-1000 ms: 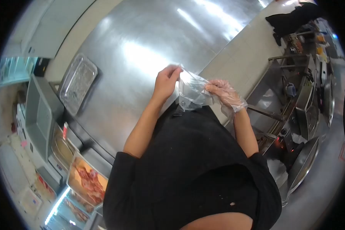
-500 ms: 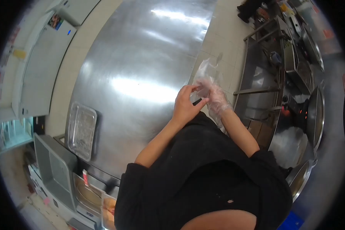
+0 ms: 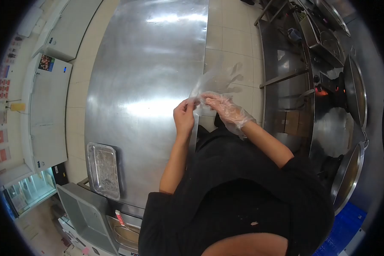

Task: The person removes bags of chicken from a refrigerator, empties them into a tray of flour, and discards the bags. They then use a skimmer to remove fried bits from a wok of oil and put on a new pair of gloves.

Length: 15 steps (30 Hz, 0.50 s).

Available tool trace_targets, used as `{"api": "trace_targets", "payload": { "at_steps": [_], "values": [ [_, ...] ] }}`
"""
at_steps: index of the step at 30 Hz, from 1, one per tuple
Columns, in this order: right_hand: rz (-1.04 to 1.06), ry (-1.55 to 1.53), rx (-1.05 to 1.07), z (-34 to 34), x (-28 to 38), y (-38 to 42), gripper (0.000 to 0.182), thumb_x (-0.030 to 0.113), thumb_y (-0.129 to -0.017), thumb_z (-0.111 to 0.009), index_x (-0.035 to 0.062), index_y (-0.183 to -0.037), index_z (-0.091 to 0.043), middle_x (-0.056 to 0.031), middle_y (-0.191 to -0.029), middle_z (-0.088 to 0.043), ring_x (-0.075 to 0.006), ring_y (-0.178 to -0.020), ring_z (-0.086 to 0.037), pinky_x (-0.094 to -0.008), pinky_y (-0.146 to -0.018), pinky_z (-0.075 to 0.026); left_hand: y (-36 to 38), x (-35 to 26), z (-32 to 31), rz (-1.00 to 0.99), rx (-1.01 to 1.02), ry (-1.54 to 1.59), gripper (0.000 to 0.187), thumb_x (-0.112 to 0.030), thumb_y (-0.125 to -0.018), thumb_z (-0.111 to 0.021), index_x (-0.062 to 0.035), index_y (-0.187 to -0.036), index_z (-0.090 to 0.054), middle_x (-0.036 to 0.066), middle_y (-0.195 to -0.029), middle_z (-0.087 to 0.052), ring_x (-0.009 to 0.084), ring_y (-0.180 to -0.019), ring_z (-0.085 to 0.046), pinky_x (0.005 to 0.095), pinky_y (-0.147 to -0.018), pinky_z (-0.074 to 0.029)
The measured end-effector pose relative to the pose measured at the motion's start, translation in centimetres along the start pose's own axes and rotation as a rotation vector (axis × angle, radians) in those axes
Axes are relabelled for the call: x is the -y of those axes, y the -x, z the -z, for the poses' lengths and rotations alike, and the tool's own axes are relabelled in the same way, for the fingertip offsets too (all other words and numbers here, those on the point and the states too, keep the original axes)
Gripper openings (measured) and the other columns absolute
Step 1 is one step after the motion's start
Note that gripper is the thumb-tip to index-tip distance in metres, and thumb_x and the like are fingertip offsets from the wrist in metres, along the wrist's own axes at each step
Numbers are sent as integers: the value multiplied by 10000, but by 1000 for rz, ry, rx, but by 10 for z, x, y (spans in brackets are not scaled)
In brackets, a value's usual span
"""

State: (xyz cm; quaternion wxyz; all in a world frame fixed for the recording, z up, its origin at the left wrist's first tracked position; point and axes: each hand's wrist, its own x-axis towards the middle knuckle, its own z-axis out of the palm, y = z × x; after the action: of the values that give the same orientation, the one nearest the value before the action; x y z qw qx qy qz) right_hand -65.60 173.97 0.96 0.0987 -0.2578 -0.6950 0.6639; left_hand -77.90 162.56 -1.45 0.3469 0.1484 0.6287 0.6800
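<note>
Above the tabletop (image 3: 145, 77) edge, a clear plastic glove (image 3: 215, 79) hangs in the air, finger ends apparently pointing up-right; bare left hand (image 3: 184, 116) pinches its cuff, fingers narrow; gloved right hand (image 3: 226, 109) grips alongside, wrists bent inward

The tabletop (image 3: 145, 77) is brushed silver steel with white glare streaks. The plastic glove (image 3: 217, 81) is clear and colourless, as is the glove (image 3: 228, 112) on the right hand. The shirt (image 3: 239, 187) is black. The floor tiles (image 3: 230, 42) are pale beige. The tray (image 3: 103, 170) is dull silver.
</note>
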Motion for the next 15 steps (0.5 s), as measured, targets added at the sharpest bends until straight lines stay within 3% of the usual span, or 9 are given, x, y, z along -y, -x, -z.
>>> {"api": "trace_targets", "payload": {
  "at_steps": [4, 7, 9, 11, 12, 14, 15],
  "values": [
    [78, 162, -123, 3, -8, -3, 371, 318, -920, -574, 16, -1133, -607, -103, -1061, -642, -212, -968, -597, -319, -842, -468, -10, 19, 34, 78, -71, -37, 250, -161, -953, -531, 42, -930, -676, 71, -845, -683, 127, -786, -628, 250, -761, -490],
    [-115, 120, -71, 6, 7, 5, 377, 271, -928, -593, 2, -1192, -583, -98, -1148, -613, -182, -1082, -556, -320, -954, -425, -12, 22, 39, 159, -71, 12, 249, -174, -958, -518, 24, -967, -670, 69, -885, -679, 137, -808, -626, 266, -781, -492],
    [15, 263, -73, 7, 10, 7, 328, 275, -896, -595, -3, -1070, -616, -103, -937, -650, -211, -854, -621, -328, -780, -491, -11, 19, 35, 185, -80, 73, 252, -180, -962, -508, 19, -994, -660, 69, -916, -675, 138, -832, -624, 268, -793, -488],
    [32, 232, -84, 7, 12, 11, 319, 270, -895, -596, -1, -1062, -616, -109, -936, -652, -207, -853, -621, -324, -779, -491, -11, 15, 33, 307, -184, 373, 258, -197, -968, -504, 27, -1054, -598, 78, -951, -647, 164, -830, -612, 290, -819, -506],
    [53, 208, -92, 7, 11, 13, 311, 266, -894, -598, 1, -1055, -615, -114, -935, -653, -203, -852, -621, -320, -779, -491, -12, 18, 37, 308, -185, 368, 258, -197, -968, -504, 27, -1054, -598, 78, -951, -647, 164, -830, -612, 290, -819, -506],
    [47, 219, -100, 7, 7, 15, 309, 266, -891, -600, 2, -1050, -615, -118, -931, -656, -200, -857, -625, -320, -783, -492, -15, 29, 51, 405, -245, 657, 320, -237, -988, -458, 19, -1178, -491, 128, -1108, -584, 243, -966, -593, 379, -893, -514],
    [42, 235, -107, 8, 5, 15, 306, 266, -889, -603, 3, -1045, -616, -122, -927, -659, -197, -863, -628, -321, -788, -493, -19, 35, 58, 404, -251, 654, 320, -237, -988, -458, 19, -1178, -491, 128, -1108, -584, 243, -966, -593, 379, -893, -514]
  ]
}}
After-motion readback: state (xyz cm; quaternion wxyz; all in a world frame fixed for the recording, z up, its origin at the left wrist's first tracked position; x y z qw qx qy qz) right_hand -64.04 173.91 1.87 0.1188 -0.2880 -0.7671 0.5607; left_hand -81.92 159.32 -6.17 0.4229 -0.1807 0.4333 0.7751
